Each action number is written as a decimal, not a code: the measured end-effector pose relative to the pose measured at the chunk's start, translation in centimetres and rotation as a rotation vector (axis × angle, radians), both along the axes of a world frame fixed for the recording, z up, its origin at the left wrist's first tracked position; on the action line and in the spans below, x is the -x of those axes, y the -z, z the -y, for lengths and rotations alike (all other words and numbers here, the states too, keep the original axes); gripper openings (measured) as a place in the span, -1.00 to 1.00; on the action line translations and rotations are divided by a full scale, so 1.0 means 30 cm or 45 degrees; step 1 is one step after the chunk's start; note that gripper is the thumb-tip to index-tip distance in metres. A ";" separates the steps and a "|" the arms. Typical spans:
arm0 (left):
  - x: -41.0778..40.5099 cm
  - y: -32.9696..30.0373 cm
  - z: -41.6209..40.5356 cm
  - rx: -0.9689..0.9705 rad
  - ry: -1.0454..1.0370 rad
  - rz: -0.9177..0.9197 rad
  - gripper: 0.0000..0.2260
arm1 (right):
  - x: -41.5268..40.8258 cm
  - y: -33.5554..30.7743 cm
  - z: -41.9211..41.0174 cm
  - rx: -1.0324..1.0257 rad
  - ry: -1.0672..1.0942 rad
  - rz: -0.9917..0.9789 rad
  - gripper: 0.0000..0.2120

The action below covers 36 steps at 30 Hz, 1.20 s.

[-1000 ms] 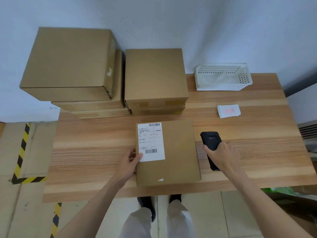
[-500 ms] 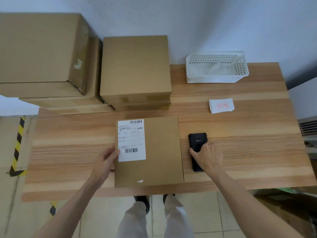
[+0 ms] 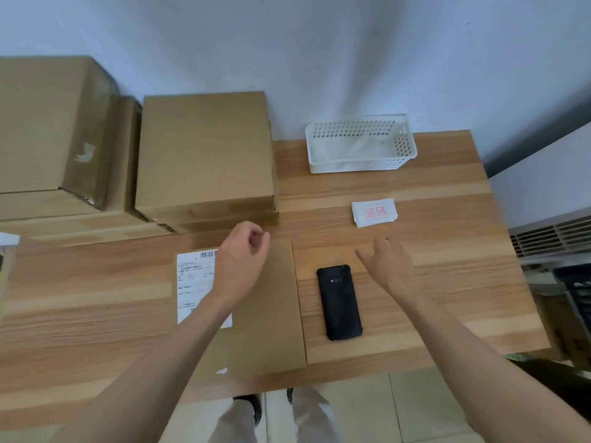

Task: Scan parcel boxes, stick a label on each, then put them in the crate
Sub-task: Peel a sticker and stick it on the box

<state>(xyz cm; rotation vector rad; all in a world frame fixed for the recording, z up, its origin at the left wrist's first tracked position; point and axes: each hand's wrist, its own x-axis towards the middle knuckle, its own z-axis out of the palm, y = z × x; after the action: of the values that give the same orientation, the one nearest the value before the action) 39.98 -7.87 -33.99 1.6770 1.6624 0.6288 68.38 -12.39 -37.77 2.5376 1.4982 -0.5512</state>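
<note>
Wooden bench (image 3: 415,187) against a pale wall. Parcel box (image 3: 268,302) lies flat near the front edge, shipping label (image 3: 192,282) on its left part. My left hand (image 3: 240,260) hovers over it, fingers loosely curled, holding nothing. My right hand (image 3: 388,260) hangs relaxed, empty, just right of the black scanner (image 3: 339,302). Return stickers (image 3: 374,213) farther right; white basket (image 3: 361,143) far; stacked boxes (image 3: 204,155) far left.

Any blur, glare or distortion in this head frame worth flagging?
Head view: wide-angle bending at the edges; left hand and right hand slightly motion-blurred; label print too soft to read; scanner fairly sharp; soft light, no glare.
</note>
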 end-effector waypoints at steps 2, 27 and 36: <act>-0.164 0.012 -0.034 0.063 0.169 0.004 -0.90 | -0.062 0.000 -0.038 -0.050 0.020 -0.032 -0.59; -0.769 0.383 -0.258 0.574 -0.084 0.117 -0.84 | -0.366 0.282 -0.230 -0.541 0.594 -0.708 -0.82; -0.746 0.363 -0.270 0.608 -0.111 0.179 -0.91 | -0.344 0.274 -0.221 -0.545 0.592 -0.682 -0.76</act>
<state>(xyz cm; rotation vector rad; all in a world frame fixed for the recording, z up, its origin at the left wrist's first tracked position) 62.37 0.22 -44.87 1.1987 1.6324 0.3423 78.72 -5.76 -45.98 3.2972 1.2474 -1.1607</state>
